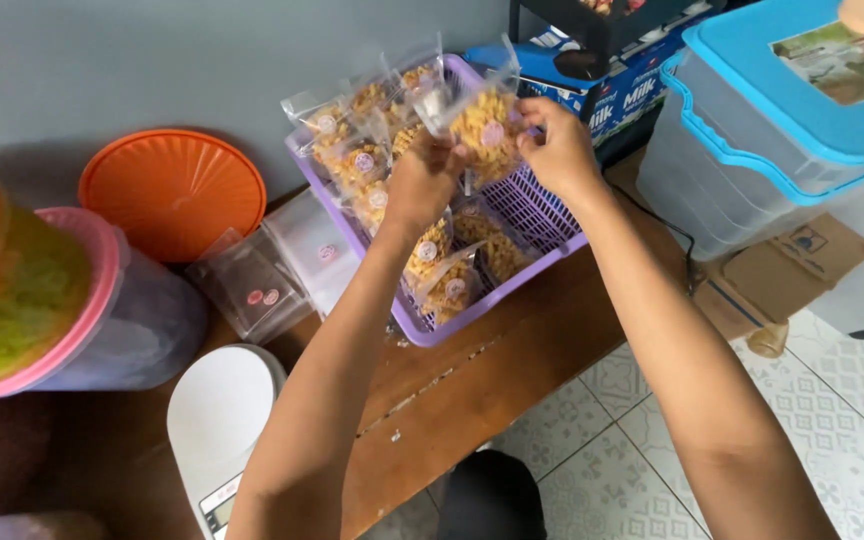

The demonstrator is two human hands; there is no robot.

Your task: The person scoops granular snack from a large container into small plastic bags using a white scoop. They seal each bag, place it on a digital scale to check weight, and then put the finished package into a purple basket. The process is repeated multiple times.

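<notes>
A clear snack packet (pixel 482 125) with a round pink sticker is held above the lavender basket (pixel 542 215), pinched at its sides by the left hand (pixel 424 180) and the right hand (pixel 557 150), both closed on it. Many filled packets (pixel 362 160) are already stacked in the basket at the wooden bench's far edge. Empty stickered bags (pixel 252 285) lie beside a white scale (pixel 217 420), so packing seems partly done.

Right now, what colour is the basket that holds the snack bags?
The basket is light purple, seen best in the head view.
</notes>
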